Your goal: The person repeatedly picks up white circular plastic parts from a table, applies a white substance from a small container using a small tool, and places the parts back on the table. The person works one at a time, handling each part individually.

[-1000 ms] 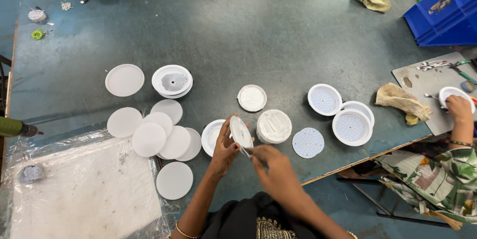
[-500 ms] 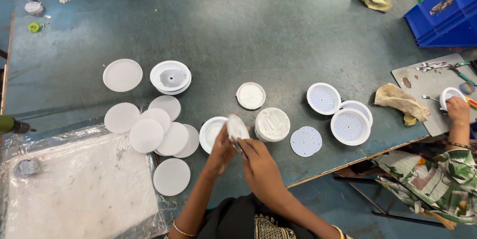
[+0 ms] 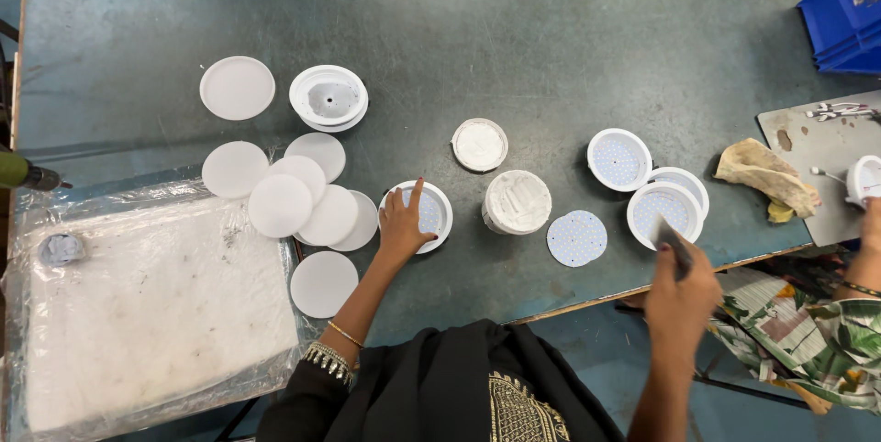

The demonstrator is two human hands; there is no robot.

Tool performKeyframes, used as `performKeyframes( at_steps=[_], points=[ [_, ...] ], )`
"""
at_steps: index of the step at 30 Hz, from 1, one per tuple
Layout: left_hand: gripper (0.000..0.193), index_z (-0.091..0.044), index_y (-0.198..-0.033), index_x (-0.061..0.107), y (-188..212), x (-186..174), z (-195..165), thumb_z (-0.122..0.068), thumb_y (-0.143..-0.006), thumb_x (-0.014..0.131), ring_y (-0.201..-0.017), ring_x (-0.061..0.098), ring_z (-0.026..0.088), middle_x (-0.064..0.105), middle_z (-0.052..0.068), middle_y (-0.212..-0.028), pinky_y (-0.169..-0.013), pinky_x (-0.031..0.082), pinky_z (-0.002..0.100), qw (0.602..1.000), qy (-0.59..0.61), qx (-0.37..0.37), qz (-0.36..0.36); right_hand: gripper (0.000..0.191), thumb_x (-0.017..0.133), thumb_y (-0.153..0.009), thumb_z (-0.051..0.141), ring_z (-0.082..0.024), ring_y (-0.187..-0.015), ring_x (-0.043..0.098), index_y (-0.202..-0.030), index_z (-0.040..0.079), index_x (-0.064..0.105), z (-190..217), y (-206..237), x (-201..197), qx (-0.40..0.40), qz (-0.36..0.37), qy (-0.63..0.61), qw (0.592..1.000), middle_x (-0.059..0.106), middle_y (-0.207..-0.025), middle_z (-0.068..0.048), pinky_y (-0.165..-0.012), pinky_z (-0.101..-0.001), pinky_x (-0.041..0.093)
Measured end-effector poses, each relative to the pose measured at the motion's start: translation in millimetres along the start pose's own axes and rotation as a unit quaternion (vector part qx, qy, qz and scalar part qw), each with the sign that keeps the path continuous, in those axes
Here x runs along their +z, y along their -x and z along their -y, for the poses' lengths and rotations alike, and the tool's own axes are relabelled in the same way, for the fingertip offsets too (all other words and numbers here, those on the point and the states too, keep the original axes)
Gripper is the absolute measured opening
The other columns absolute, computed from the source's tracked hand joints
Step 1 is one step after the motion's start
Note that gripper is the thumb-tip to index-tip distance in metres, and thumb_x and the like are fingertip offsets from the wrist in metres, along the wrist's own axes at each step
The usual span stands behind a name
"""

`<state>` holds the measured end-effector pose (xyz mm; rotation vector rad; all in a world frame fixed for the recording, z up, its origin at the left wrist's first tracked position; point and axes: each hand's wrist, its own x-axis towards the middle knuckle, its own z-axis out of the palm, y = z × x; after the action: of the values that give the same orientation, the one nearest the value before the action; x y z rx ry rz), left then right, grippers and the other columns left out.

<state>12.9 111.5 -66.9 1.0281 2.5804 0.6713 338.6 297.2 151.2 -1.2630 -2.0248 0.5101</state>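
1. My left hand [image 3: 401,222] lies flat and unclenched on a round white lamp housing [image 3: 429,212] near the table's front edge, fingers spread over its rim and the forefinger pointing away from me; it presses rather than grips.
2. My right hand [image 3: 681,290] is out over the table's [image 3: 514,38] front edge, clenched around a small dark tool [image 3: 668,235] whose tip pokes up just beside another white housing with a dotted disc inside [image 3: 663,212]. The hand is blurred, so I cannot tell the tool's exact kind.
3. To the left of my left hand, flat white round covers [image 3: 303,194] lie overlapping in a cluster, with one more [image 3: 323,284] apart near the edge and another [image 3: 237,88] farther back.
4. Between my hands stand a white capped body [image 3: 517,201] and a loose round dotted board [image 3: 576,238], just beside each other.
5. A clear plastic sheet over a white pad [image 3: 147,304] covers the table's left front corner.
6. At the far right, another person's hand [image 3: 870,231] is by a white part [image 3: 864,178] on a grey board, with a crumpled yellowish rag [image 3: 762,176] nearby.
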Motion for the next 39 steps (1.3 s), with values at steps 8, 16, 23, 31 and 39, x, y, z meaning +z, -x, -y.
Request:
performKeyframes(
  at_steps=[8,16,23,31,39],
  points=[
    [0.099,-0.014,-0.161,0.030,-23.7,28.9,33.7,-0.021,-0.080,0.086,-0.139,0.044,0.042,0.050,0.023,-0.146,-0.114,0.040,0.051,0.992,0.033,0.011,-0.121,0.022,0.067,-0.107,0.008,-0.032,-0.093,0.071,-0.116,-0.012,0.070,-101.4,2.6,-38.9,0.018,-0.037,0.054,0.998,0.073,-0.099,-0.023,-0.086,-0.0401,0.052],
    [0.022,-0.005,-0.096,0.077,-77.3,1.6,76.1,-0.016,-0.077,0.079,-0.096,0.068,0.037,0.072,0.019,-0.101,-0.085,0.054,0.046,0.998,0.028,0.054,0.002,0.021,0.066,-0.108,0.008,-0.025,-0.085,0.071,-0.114,-0.012,0.072,-144.5,3.1,-58.2,0.024,-0.071,0.020,0.997,0.074,-0.097,-0.019,-0.084,-0.0379,0.052],
    [0.022,0.002,-0.088,0.074,-46.5,-60.5,70.2,-0.017,-0.078,0.075,-0.063,0.065,0.030,0.068,0.020,-0.073,-0.064,0.052,0.041,0.985,0.121,0.077,0.092,0.021,0.069,-0.106,0.009,-0.025,-0.086,0.070,-0.114,-0.010,0.073,-155.3,30.1,-84.9,0.088,-0.102,0.060,0.989,0.074,-0.094,-0.020,-0.081,-0.0384,0.052],
    [0.021,0.003,-0.097,0.068,34.8,-147.3,-48.6,-0.013,-0.085,0.073,-0.061,0.073,0.018,0.076,0.013,-0.078,-0.053,0.058,0.032,0.947,0.298,-0.049,0.111,0.026,0.071,-0.105,0.015,-0.026,-0.089,0.072,-0.115,-0.009,0.072,-165.8,27.2,-100.5,0.114,-0.150,0.078,0.979,0.074,-0.100,-0.020,-0.085,-0.0373,0.053],
    [0.017,0.004,-0.097,0.063,22.1,31.0,-222.3,-0.011,-0.089,0.068,-0.059,0.074,0.018,0.074,0.014,-0.076,-0.050,0.059,0.031,0.873,0.446,0.030,0.194,0.028,0.068,-0.103,0.014,-0.024,-0.091,0.068,-0.118,-0.009,0.070,-176.5,-13.3,-109.6,0.151,-0.155,0.012,0.976,0.074,-0.102,-0.019,-0.086,-0.0359,0.052]
  ],
)
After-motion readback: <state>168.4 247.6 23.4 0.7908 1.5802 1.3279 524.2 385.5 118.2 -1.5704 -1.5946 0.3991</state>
